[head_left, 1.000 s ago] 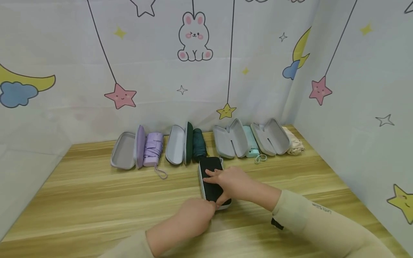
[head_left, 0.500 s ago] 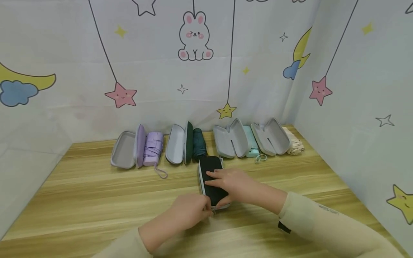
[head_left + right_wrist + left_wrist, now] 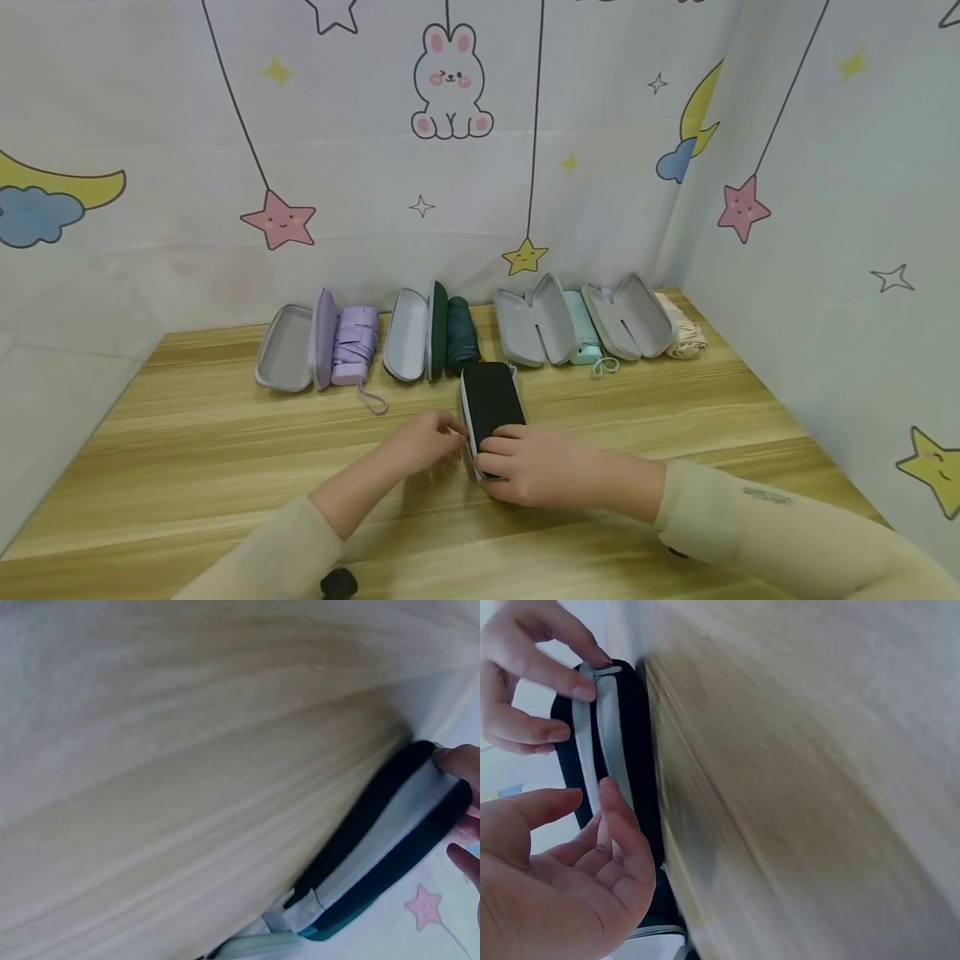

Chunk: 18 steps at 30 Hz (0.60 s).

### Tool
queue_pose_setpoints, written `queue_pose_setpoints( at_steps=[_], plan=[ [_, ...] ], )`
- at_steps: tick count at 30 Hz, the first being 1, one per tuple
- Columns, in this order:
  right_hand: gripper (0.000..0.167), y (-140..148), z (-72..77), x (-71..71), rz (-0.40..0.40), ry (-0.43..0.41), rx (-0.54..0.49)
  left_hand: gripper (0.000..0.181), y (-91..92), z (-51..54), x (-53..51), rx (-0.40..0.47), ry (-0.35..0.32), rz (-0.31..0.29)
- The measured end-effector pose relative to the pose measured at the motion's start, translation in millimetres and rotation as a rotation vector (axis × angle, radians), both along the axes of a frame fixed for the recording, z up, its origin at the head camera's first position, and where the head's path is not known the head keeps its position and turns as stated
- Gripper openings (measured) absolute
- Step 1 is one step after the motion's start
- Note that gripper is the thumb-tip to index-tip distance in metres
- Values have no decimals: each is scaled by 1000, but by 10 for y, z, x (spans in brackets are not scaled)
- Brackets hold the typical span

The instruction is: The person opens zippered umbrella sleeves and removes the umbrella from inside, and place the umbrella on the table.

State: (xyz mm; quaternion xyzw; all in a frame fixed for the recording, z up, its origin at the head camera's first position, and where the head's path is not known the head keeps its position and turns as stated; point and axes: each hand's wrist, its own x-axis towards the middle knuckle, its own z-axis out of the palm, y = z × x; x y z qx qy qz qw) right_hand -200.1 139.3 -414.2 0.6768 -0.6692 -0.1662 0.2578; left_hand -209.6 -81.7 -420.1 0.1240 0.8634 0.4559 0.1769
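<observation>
A black zip case [image 3: 491, 400] with grey zipper tape lies on the table, long side running away from me. In the left wrist view its zipper pull [image 3: 609, 671] sits at the near corner, with a narrow dark gap between the tapes along the side. My right hand [image 3: 540, 467] grips the case's near end, fingers bent over the lid and thumb at the corner beside the pull. My left hand [image 3: 426, 443] is at the case's left side. Its fingers are loosely bent, and one fingertip [image 3: 609, 787] is at the zipper tape.
Along the back stand unfolded cases: lilac [image 3: 324, 337], dark green [image 3: 437, 329] and two grey-lined ones [image 3: 555, 321] [image 3: 637, 317]. Beside them lie folded umbrellas: lilac [image 3: 356, 342], dark green [image 3: 461, 333], mint [image 3: 583, 329] and cream [image 3: 682, 329]. Printed cloth [image 3: 360, 150] hangs behind the table [image 3: 225, 450].
My left hand has left the near corner and moved up along the case's left side. My right hand has slid from the lid toward me, its fingers now bent over the near end.
</observation>
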Motion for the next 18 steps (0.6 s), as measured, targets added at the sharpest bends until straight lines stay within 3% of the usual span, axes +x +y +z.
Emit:
queue_pose_setpoints(
  at_steps=[6,12,18],
  plan=[
    [14,-55,-68,10,44,72,-12,23,50,-55,-67,115,-127,112],
    [17,-84,-89,5,104,64,-58,22,118,-56,-105,92,-129,148],
    [20,-98,-79,36,120,42,-55,40,190,-39,-108,15,-134,180]
  ],
)
